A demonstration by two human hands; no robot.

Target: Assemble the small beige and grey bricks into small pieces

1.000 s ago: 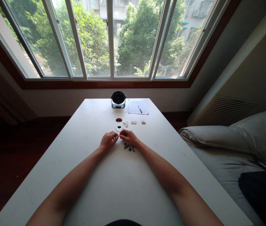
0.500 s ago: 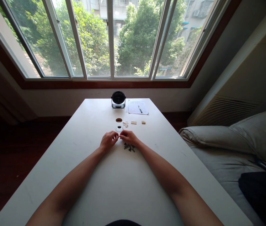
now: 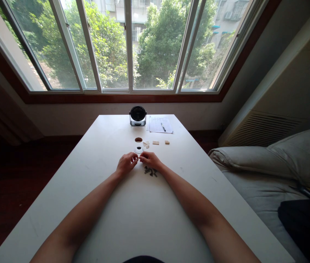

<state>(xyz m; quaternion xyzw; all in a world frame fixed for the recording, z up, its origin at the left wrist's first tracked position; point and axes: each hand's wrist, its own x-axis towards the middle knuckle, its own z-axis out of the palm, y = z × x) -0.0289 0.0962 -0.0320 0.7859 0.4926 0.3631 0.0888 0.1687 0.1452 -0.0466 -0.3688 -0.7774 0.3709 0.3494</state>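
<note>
Hands: A tiny, thin, pale-brown piece (image 3: 139,157) was pinched between the closed fingertips of the left hand (image 3: 127,162) and the right hand (image 3: 150,159).
Held piece's place: It was held over the white, smooth-topped table (image 3: 133,212), just on the near side of a flat, white, dark-centred disc (image 3: 139,149).
Progress: The work was judged to be under way, the piece being in hand and not yet set down.
In order: Two compact, beige, bumpy blocks (image 3: 155,143) were seen lying apart at the far right.
Loose: A scattered heap of small beige pieces (image 3: 146,143) was seen beside the disc, and a jumble of dark-grey, flat pieces (image 3: 151,172) near the right wrist; these could be read as the part left, though no count could be made.
Held piece's look: Only a sliver was left uncovered by the fingers; its full shape and material could not be told.
Far end: A black, round, fan-like device (image 3: 138,115) was placed left of white, written-on paper sheets (image 3: 157,124), on which a dark pen (image 3: 163,126) was laid.
</note>
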